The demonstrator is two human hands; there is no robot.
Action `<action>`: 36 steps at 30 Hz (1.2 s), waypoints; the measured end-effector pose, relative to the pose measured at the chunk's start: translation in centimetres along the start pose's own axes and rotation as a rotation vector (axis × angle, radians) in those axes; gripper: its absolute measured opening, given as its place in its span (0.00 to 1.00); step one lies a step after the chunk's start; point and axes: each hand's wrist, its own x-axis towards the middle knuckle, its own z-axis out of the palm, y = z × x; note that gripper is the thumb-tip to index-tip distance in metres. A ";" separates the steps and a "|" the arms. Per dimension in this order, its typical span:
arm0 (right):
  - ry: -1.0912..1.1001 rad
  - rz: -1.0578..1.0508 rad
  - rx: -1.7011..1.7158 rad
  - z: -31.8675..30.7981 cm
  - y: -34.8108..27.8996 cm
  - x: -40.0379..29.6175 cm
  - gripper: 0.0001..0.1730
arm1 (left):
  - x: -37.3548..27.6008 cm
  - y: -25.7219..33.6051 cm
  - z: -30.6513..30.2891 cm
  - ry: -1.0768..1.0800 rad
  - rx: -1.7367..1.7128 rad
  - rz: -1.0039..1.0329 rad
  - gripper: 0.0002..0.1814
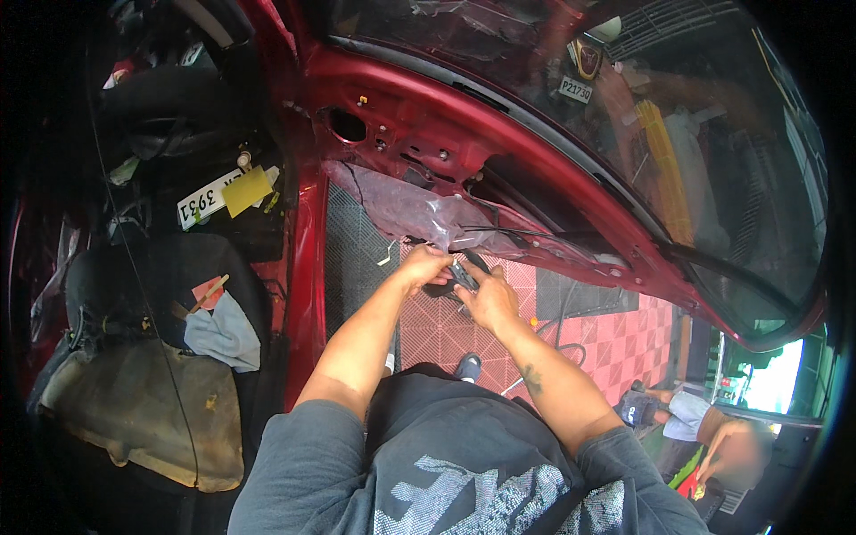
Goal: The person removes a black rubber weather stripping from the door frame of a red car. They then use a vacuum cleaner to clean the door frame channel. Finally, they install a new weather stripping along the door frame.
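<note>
My left hand (426,269) pinches the lower edge of a clear plastic sheet (428,217), or a small part just below it; which one cannot be told. Close on its right, my right hand (490,294) is closed on a small dark part (463,274), whose kind is unclear. Both hands are at the lower edge of an open red car door (401,130) with its inner trim off, so holes and bare metal show. Black cables (528,231) run along the door beside the sheet.
To the left are the red door sill (306,267) and a worn car seat (147,394) bearing a light blue cloth (224,331). A licence plate (208,199) lies beyond it. Patterned floor tiles (435,328) and a black hose (565,321) are below. Another person (689,414) is at lower right.
</note>
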 end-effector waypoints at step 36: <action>-0.162 -0.122 -0.183 3.1 1.3 -0.3 0.23 | 2.3 -5.5 2.7 0.138 0.051 0.281 0.10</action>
